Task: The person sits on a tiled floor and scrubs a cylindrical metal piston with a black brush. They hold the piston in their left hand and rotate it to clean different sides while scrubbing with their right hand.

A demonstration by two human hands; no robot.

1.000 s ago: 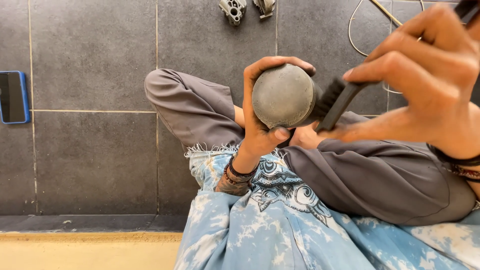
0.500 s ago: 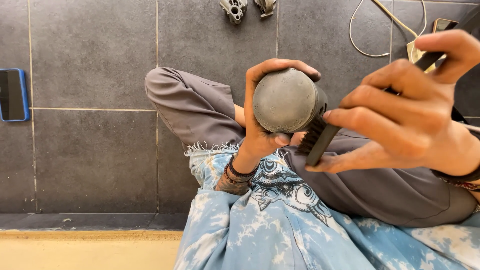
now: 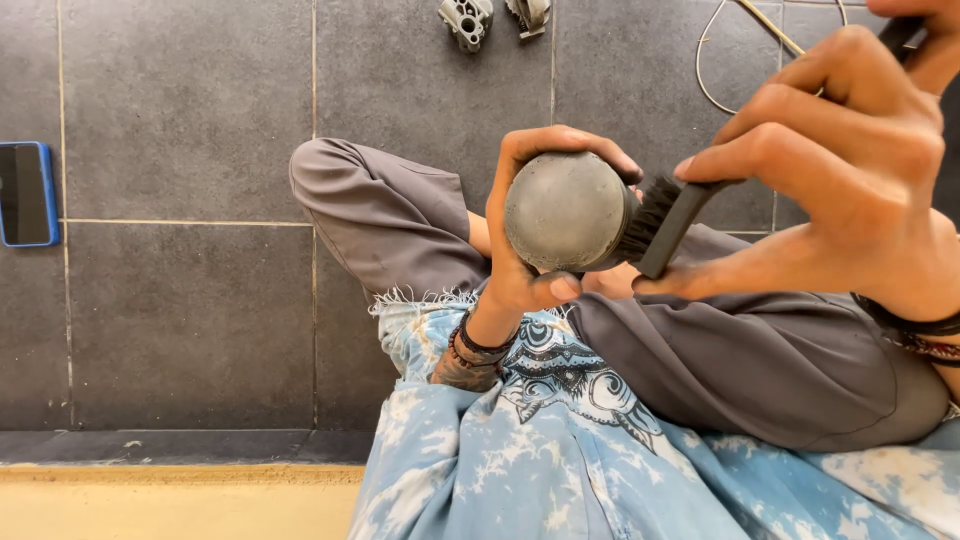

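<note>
Ball (image 3: 566,212), grey and dull, sits in the left hand (image 3: 530,262), held up over the person's lap; the fingers (image 3: 560,140) curl round its far side and the thumb closes under it, so much of its back is hidden. A black brush (image 3: 668,222) meets its right side, bristles touching the surface. The right hand (image 3: 850,190) pinches the brush handle between thumb and bent fingers; the handle's upper end runs off the top right corner, and that wrist is cut by the frame edge. Grey trousers (image 3: 760,350) and a pale blue patterned cloth (image 3: 560,470) fill the lower part. Below lies a floor (image 3: 180,320) of large dark grey tiles. A blue-cased phone (image 3: 27,193) lies at the left edge. Two small metal parts (image 3: 468,20), perhaps castings, sit at the top, partly cut off, beside a thin looping cable (image 3: 715,60).
</note>
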